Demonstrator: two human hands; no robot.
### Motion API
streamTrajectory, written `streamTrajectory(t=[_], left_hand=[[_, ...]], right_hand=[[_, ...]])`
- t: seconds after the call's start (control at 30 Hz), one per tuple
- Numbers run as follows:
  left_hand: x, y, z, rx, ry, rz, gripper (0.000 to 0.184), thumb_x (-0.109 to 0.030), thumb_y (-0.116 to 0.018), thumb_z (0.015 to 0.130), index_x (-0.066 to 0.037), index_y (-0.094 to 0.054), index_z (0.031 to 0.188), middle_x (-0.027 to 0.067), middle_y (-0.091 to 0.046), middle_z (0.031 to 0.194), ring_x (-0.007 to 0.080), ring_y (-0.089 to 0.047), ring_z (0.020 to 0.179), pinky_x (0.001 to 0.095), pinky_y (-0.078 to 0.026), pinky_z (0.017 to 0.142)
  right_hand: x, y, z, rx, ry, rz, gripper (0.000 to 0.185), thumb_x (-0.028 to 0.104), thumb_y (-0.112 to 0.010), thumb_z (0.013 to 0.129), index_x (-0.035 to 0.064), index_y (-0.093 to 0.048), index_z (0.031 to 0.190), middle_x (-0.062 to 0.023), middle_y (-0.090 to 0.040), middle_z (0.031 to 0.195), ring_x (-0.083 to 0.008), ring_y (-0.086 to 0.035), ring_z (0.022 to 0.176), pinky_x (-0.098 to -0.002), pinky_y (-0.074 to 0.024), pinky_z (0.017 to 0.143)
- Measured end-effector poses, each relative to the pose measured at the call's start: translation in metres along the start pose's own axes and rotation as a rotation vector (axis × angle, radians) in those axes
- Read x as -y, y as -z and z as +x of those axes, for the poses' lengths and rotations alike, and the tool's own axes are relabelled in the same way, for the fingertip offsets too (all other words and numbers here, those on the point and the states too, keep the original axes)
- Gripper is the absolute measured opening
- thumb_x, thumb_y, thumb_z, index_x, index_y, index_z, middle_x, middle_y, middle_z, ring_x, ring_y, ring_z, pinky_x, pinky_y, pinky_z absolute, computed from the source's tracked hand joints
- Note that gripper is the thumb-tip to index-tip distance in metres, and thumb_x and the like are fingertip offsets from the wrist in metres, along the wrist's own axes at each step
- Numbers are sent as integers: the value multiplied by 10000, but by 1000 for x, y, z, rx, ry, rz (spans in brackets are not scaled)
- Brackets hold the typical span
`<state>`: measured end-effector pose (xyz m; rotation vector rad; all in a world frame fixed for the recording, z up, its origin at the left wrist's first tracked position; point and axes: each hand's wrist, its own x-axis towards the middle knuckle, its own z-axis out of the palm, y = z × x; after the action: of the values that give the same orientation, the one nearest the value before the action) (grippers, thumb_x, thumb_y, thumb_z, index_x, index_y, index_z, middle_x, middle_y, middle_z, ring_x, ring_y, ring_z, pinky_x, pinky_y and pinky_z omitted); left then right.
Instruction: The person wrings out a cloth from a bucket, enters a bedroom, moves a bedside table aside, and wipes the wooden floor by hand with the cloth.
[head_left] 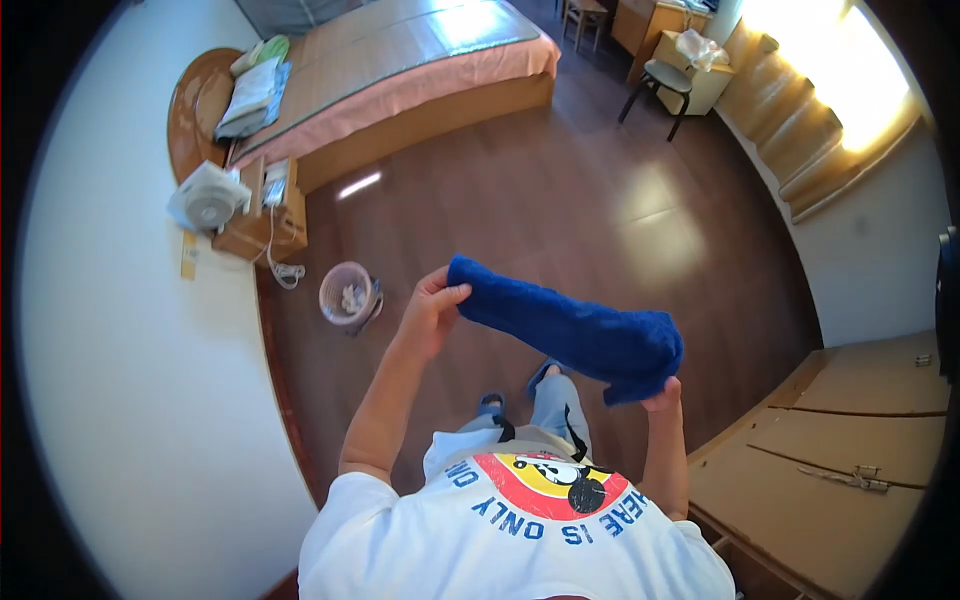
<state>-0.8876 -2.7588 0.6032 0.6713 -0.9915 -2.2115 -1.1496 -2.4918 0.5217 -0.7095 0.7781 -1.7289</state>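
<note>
A dark blue, fluffy cloth that looks like a folded towel (565, 325) stretches between my two hands in front of my body, above the floor. My left hand (436, 304) pinches its left end, with the thumb on top of the cloth. At the lower right end, my right hand (663, 396) grips the towel from below; the thumb shows and most of the fingers are hidden behind the cloth. The towel slants down to the right, and a short flap hangs near my right hand.
A pink-edged bed (420, 100) stands at the back left, beside a nightstand (262, 232) with a white fan (212, 205). A waste basket (348, 296) is on the floor. Wooden cabinets (840, 430) are at right; a black stool (667, 77) stands near the curtain (790, 120).
</note>
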Motion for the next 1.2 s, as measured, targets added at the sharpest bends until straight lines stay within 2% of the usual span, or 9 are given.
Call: streamTrajectory(t=[0.1, 0.2, 0.3, 0.4, 0.5, 0.6, 0.63, 0.73, 1.2], left_hand=[[6, -20, 79, 69, 47, -49, 145, -141, -646, 839, -51, -670, 949, 42, -690, 916, 134, -632, 838, 282, -464, 827], [19, -42, 158, 2, 41, 36, 129, -161, -664, 845, -56, -679, 918, 44, -693, 889, 127, -634, 802, 271, -470, 804], [16, -70, 221, -125, 14, 23, 128, -180, -691, 845, -66, -688, 902, 46, -696, 869, 121, -638, 795, 270, -474, 804], [-6, -104, 280, -148, -99, -31, 120, -174, -705, 842, -66, -694, 895, 46, -697, 865, 121, -641, 795, 269, -476, 805], [-3, -119, 345, -180, -115, -47, 110, -157, -703, 844, -58, -694, 891, 46, -698, 864, 124, -647, 806, 266, -486, 789], [6, -128, 409, -218, -111, 52, 109, -143, -703, 844, -47, -695, 895, 45, -699, 849, 124, -652, 799, 260, -497, 759], [7, -127, 430, -226, -113, 57, 107, -139, -703, 844, -44, -696, 894, 44, -699, 844, 123, -651, 793, 256, -499, 751], [-12, -126, 507, -255, -144, 88, 97, -125, -702, 845, -38, -700, 888, 44, -699, 833, 117, -648, 774, 245, -500, 732], [-92, -177, 942, -64, -128, 145, 139, -78, -709, 828, -18, -707, 953, 36, -703, 896, 102, -638, 792, 238, -485, 759]], right_hand=[[12, 45, 48, -117, -49, 381, 845, 605, -576, 812, 11, -397, 1386, -151, -469, 1392, -308, -466, 1264, -466, -353, 1081], [29, 113, 110, -420, -144, 94, 916, 668, -555, 795, 17, -363, 1410, -143, -425, 1429, -310, -421, 1303, -466, -333, 1095], [85, 144, 170, -409, -85, 25, 939, 675, -585, 773, 6, -368, 1395, -151, -417, 1436, -314, -451, 1278, -465, -341, 1088], [136, 146, 233, -130, 125, 220, 872, 645, -562, 809, -1, -400, 1372, -159, -493, 1367, -319, -507, 1224, -471, -361, 1067], [135, 207, 287, -313, -79, 435, 855, 568, -656, 787, -5, -404, 1369, -161, -536, 1312, -302, -559, 1161, -450, -397, 1043], [164, 230, 362, -177, -72, -55, 820, 464, -736, 783, 3, -407, 1376, -134, -560, 1272, -229, -597, 1091, -381, -472, 959], [168, 242, 388, -319, -145, -105, 538, 220, -754, 815, 6, -541, 1261, -92, -634, 1140, -175, -633, 981, -302, -506, 873], [176, 281, 475, -461, -35, -150, 232, 83, -682, 863, 7, -656, 1080, -65, -679, 1009, -141, -641, 904, -270, -505, 828], [349, 456, 836, -635, 256, -682, 141, 58, -740, 811, 24, -673, 930, 15, -637, 794, -64, -562, 726, -193, -447, 695]])
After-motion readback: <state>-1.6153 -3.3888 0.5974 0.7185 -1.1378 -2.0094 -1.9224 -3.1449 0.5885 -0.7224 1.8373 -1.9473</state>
